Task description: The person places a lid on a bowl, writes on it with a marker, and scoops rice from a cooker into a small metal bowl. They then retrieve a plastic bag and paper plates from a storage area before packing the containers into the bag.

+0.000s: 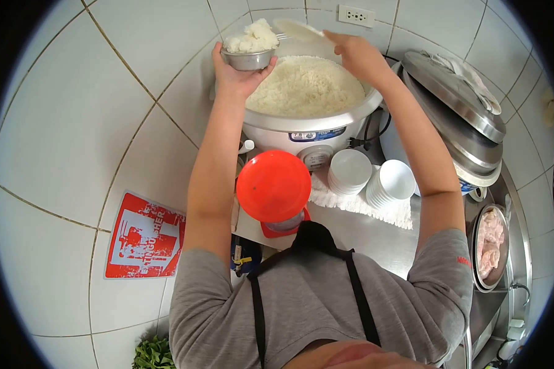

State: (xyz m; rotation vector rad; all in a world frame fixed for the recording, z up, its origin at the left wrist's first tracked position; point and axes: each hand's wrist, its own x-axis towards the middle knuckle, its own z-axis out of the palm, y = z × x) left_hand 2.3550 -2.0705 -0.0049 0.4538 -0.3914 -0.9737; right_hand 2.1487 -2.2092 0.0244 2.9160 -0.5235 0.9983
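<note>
My left hand (237, 77) is wrapped round a small metal bowl (248, 60) heaped with white cooked rice (252, 37). It holds the bowl up at the left rim of a large white rice cooker (311, 123). The cooker stands uncovered, and a broad mound of rice (308, 86) fills it. Above the cooker's far side, my right hand (351, 52) grips a pale rice paddle (297, 29) by its handle. The paddle's blade points left toward the bowl, apart from the rice.
A red-topped scale (274, 186) stands before the cooker. Stacked white bowls (349, 169) rest on a white cloth (388, 214) to its right. Farther right are a second cooker with metal lids (458, 98) and a bowl of raw meat (491, 243). A wall outlet (356, 16) sits behind.
</note>
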